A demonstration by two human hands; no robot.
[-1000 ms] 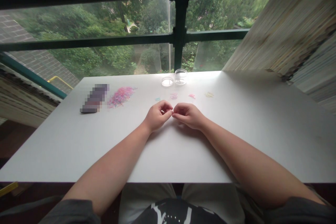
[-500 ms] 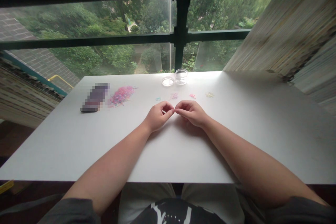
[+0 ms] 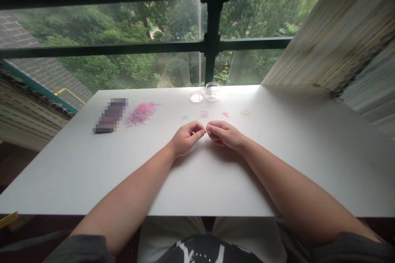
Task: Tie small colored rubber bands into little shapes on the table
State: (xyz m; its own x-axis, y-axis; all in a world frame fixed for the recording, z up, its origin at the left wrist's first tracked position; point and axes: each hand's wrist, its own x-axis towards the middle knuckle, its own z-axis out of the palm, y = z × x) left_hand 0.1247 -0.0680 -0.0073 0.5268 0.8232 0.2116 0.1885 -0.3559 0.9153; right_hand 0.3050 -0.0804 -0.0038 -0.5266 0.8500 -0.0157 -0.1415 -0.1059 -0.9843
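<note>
The right hand point(image 3: 226, 134) had just curled tighter beside the left hand point(image 3: 185, 137), perhaps firming a pinch; whether the fingers point(image 3: 216, 130) gripped anything I couldn't tell; pink strips point(image 3: 225, 114) lay beyond on the table point(image 3: 185, 191)

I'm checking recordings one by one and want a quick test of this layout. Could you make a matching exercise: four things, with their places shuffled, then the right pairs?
Things
1. big mixed pile
2. clear jar
3. yellow pieces
4. right hand

Places
A. at the right end of the row of small groups
B. close beside the left hand
C. just right of the blurred dark thing
D. near the far edge of the table, by the clear lid

Right pairs: 1-C, 2-D, 3-A, 4-B
</note>
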